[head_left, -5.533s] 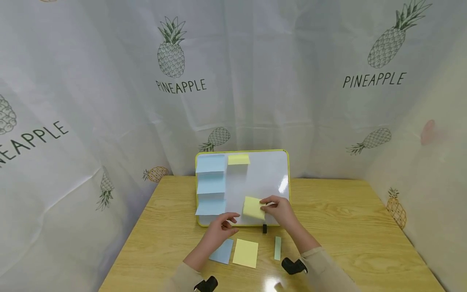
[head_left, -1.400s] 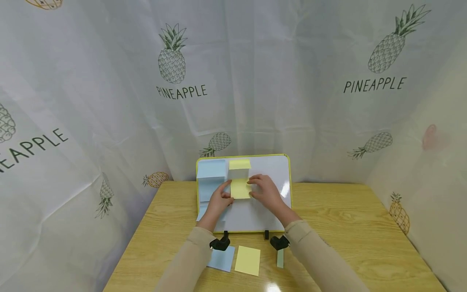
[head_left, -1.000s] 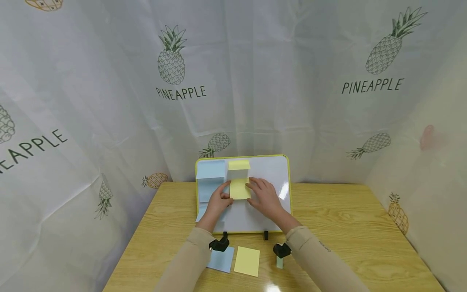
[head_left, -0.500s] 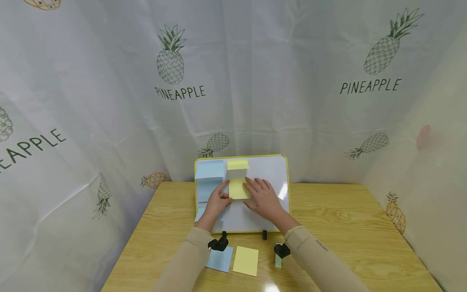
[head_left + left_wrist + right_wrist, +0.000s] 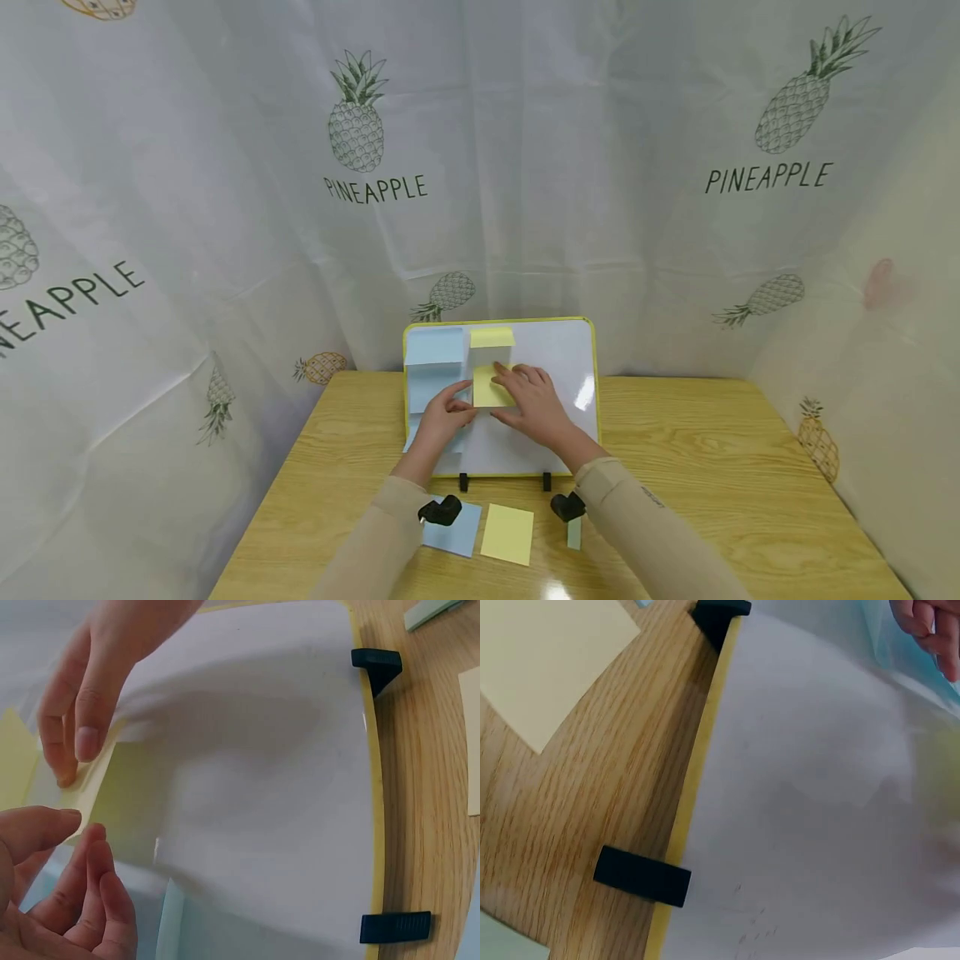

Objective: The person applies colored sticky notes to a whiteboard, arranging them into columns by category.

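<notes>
- Shifted since half a second ago: right hand (image 5: pixel 532 408) further left, onto the middle yellow note (image 5: pixel 483 390); left hand (image 5: pixel 438 421) index a bit lower along its left edge. Note itself same spot.
- Head view, room: wood-grain table (image 5: pixel 675 467), pale pineapple-print curtain (image 5: pixel 570 208) behind.
- Whiteboard (image 5: pixel 547 450), yellow rim, propped on black feet (image 5: pixel 547 482). Blue notes (image 5: pixel 434 346) down its left side, top yellow note (image 5: pixel 492 337) beside them.
- On table in front: blue pad (image 5: pixel 459 529), yellow pad (image 5: pixel 507 535), green strip (image 5: pixel 574 535), partly behind right wrist gear.
- Right hand: reaches in from right, fingers spread, loosely extended, tips on note's face, no grip.
- Left hand: thumb and index apart at note's left edge, gap between; no pinch seen.
- Middle yellow note: on board, below top yellow one; near square, no clear long axis, sides run with board's.
- Left wrist view: right fingers point down onto note; left fingertips by its near corner, contact unclear. Note's lower edge stands off board.
- Right wrist view: board, feet, yellow pad; left fingers by blue, top right. Right fingers not clear here.
</notes>
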Available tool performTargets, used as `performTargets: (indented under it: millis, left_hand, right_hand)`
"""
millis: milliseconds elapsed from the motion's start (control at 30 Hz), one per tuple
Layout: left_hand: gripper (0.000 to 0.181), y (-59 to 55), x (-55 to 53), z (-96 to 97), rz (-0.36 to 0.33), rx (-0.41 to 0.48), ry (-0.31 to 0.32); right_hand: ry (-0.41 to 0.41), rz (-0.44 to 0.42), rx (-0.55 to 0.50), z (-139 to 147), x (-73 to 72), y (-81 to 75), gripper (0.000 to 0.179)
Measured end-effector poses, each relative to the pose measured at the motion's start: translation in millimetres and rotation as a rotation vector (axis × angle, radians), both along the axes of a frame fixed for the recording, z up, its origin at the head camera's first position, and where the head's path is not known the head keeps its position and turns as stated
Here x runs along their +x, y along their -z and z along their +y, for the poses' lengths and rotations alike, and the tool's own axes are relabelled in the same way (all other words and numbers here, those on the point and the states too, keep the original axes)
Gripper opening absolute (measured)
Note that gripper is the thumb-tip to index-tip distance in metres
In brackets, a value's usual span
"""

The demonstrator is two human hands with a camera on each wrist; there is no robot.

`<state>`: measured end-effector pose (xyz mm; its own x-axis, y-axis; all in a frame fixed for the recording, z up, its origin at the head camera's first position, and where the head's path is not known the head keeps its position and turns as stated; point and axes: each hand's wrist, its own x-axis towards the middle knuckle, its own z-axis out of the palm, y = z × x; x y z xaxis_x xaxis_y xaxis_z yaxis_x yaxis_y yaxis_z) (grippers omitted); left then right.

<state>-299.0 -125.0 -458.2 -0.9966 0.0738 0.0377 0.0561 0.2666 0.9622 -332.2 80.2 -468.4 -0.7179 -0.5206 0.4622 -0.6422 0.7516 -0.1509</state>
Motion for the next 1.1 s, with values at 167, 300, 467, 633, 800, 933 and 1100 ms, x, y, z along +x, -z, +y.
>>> performTargets:
  millis: [167, 300, 467, 633, 800, 933, 1100]
  left_hand:
    - [0.048, 5.5, 3.4, -9.3, 0.004, -0.014, -0.026]
    - [0.044, 6.2, 8.0, -14.6, 0.005, -0.009, -0.042]
    - [0.042, 7.7, 16.4, -20.6, -0.005, -0.019, -0.037]
    - [0.04, 8.8, 25.5, -27.2, -0.019, -0.036, -0.023]
    - [0.038, 11.8, 32.0, -32.8, -0.012, -0.053, -0.011]
    - [0.038, 11.7, 38.9, -34.5, 0.014, -0.051, 0.0]
    - [0.04, 13.7, 48.6, -34.6, 0.072, -0.002, 0.01]
  right_hand:
    - [-0.003, -0.072, -0.069, -7, -1.4, -2.8, 0.057]
    - [0.009, -0.086, -0.076, -12, -2.5, -4.6, 0.061]
    - [0.039, -0.09, -0.037, -20, -3.5, -5.6, 0.067]
    - [0.03, -0.091, -0.037, -27, -2.8, -8.4, 0.068]
    - [0.032, -0.099, -0.019, -32, -3.7, -9.5, 0.068]
    - [0.035, -0.112, 0.018, -35, -3.5, -9.4, 0.067]
    - [-0.011, -0.145, 0.036, -34, 3.3, -8.7, 0.071]
